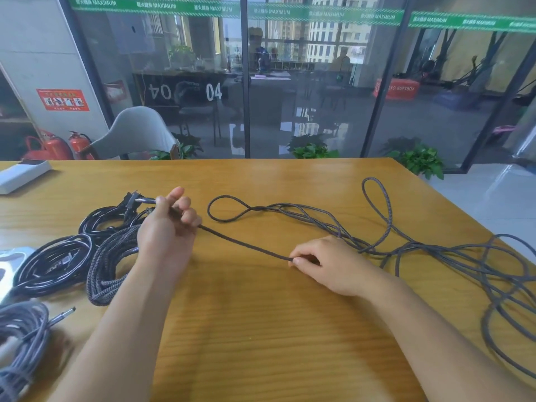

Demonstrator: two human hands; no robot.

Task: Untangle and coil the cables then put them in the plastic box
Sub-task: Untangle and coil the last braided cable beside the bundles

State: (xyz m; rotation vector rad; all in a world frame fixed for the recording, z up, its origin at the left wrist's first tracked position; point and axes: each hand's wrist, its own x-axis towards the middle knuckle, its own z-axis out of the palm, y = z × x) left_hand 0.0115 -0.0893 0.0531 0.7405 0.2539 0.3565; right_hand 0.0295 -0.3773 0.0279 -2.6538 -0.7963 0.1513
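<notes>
Left hand (169, 227) curled round end of long dark braided cable (246, 245), right hand (324, 262) pinching same cable mid-tabletop, remaining loops tangled toward right edge of wooden tabletop (261, 329), coiled black cables (72, 256) near left edge

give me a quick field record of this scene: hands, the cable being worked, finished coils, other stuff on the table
left hand: grips the plug end of the long dark braided cable
right hand: pinches the same cable further along
cable state: taut between the hands, loose tangled loops on the right
coiled black cables: lying at left, beside a coiled braided cable
grey cable bundle: bottom left
white flat box: far left
surface: wooden table
</notes>
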